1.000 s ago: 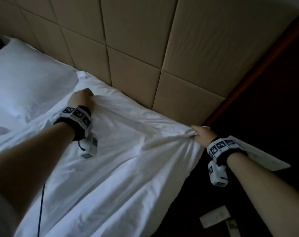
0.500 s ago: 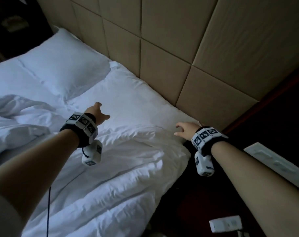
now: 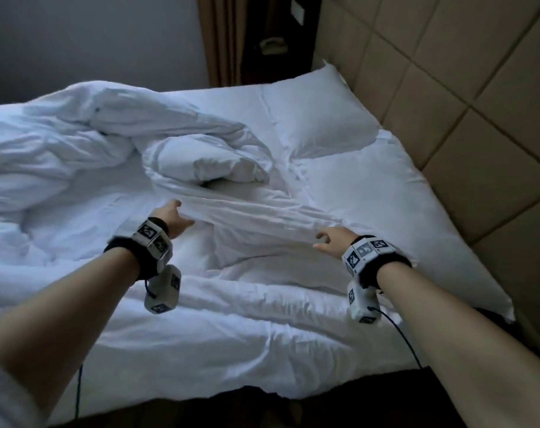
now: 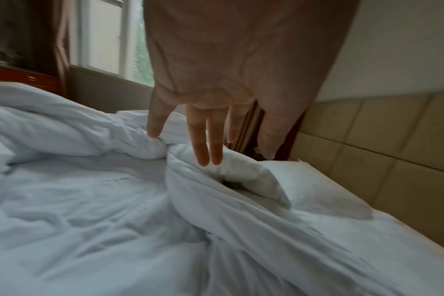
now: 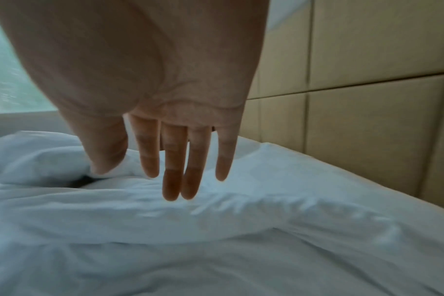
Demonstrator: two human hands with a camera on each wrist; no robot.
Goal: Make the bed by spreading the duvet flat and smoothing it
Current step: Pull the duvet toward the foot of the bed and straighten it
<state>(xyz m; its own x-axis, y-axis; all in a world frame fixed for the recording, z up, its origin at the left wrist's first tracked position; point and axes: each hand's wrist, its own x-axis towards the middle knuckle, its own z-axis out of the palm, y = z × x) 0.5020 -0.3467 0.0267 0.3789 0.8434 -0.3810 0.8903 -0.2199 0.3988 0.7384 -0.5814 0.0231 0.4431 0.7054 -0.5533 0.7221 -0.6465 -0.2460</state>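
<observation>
The white duvet [image 3: 114, 156] lies crumpled across the bed, bunched in a heap at the far left, with a folded-over ridge [image 3: 256, 211] running across the middle. My left hand [image 3: 176, 219] hovers open just above the left end of that ridge, fingers straight [image 4: 205, 148], holding nothing. My right hand [image 3: 330, 244] hovers open over the ridge's right end, fingers spread and straight [image 5: 180, 180], holding nothing. The near part of the duvet [image 3: 231, 335] lies flatter but wrinkled.
A white pillow [image 3: 318, 115] lies at the head of the bed against the tan padded headboard [image 3: 466, 88]. A window [image 4: 109, 38] with a curtain stands beyond the far side. Dark floor lies along the near edge of the bed.
Both hands have let go of the duvet's corner by the headboard, opened, and moved left toward the middle of the bed. My view has swung left to take in the crumpled heap.
</observation>
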